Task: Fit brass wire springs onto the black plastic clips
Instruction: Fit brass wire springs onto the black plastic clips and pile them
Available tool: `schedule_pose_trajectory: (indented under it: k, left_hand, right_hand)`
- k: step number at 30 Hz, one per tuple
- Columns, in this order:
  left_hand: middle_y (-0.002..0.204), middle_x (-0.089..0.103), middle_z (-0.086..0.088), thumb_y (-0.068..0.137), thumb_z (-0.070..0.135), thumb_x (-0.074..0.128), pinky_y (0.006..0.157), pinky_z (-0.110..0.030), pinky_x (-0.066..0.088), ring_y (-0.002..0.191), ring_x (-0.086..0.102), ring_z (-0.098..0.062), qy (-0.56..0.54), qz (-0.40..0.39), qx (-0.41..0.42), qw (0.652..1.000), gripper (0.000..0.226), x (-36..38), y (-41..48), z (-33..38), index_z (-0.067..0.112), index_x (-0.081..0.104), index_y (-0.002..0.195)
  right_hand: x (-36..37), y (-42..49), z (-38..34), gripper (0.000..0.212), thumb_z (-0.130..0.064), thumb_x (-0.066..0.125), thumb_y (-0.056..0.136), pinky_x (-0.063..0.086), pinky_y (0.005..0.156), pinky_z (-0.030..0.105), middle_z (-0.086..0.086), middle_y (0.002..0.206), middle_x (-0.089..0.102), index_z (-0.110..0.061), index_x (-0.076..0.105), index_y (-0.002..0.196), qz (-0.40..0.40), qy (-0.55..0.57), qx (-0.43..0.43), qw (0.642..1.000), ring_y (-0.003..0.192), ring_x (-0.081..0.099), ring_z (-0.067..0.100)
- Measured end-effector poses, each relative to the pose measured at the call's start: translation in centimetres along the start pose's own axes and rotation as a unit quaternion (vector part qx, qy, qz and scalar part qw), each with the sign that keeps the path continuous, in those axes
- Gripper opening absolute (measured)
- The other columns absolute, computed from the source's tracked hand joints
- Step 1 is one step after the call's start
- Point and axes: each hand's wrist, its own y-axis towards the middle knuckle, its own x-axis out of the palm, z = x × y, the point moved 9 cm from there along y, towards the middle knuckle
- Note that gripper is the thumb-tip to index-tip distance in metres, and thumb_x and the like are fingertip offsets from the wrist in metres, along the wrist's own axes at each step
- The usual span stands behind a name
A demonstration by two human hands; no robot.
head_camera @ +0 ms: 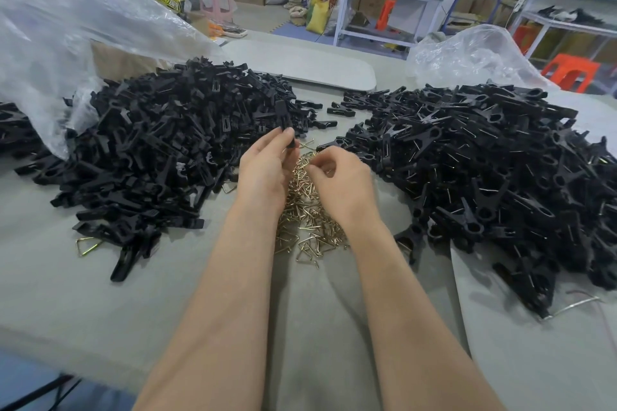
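Tabletop [66,294]: clip [283,117] between left fingers [269,143]

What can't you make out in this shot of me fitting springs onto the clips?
All in the head view:
1. Whether the right hand pinches a spring: its own curled fingers hide the tips.
2. The lower end of the black clip, covered by the left hand gripping it.
3. The far side of the left clip pile, under the plastic bag and cut off by the left edge.
4. The brass springs lying beneath both hands.
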Motion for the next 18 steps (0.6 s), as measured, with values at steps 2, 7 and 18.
schedule_pose_trajectory:
  k: [2,7,18]
  left_hand:
    - [0.083,0.066,-0.004,0.086,0.001,0.065,0.064,-0.015,0.052,0.072,0.065,-0.008,0.006,-0.006,0.007,1.000,0.013,0.2,-0.1,0.1,0.007,0.062,0.098]
    - [0.086,0.064,-0.005,0.088,-0.001,0.062,0.073,-0.019,0.056,0.078,0.063,-0.011,0.017,-0.020,0.015,1.000,0.012,0.6,-0.5,0.3,0.008,0.060,0.096]
    - [0.101,0.064,0.007,0.088,0.013,0.064,0.088,-0.026,0.047,0.095,0.059,-0.008,0.462,-0.028,0.214,0.860,0.018,2.6,-1.4,2.0,0.021,0.063,0.104]
  right_hand:
    - [-0.1,0.2,0.4,0.006,-0.022,0.063,0.089,0.036,0.058,0.002,-0.017,0.070,0.054,-0.020,0.067,0.093,-0.010,0.026,0.009,1.000,0.066,0.050,-0.002]
    - [-0.3,0.5,0.9,0.014,-0.021,0.058,0.093,0.037,0.053,0.002,-0.010,0.078,0.056,-0.019,0.063,0.106,-0.025,0.041,0.028,0.998,0.063,0.052,-0.002]
    - [-3.7,0.8,2.5,0.011,-0.003,0.058,0.091,0.057,0.063,0.023,0.002,0.083,0.065,-0.010,0.060,0.099,0.062,0.257,0.078,0.961,0.055,0.066,0.006]
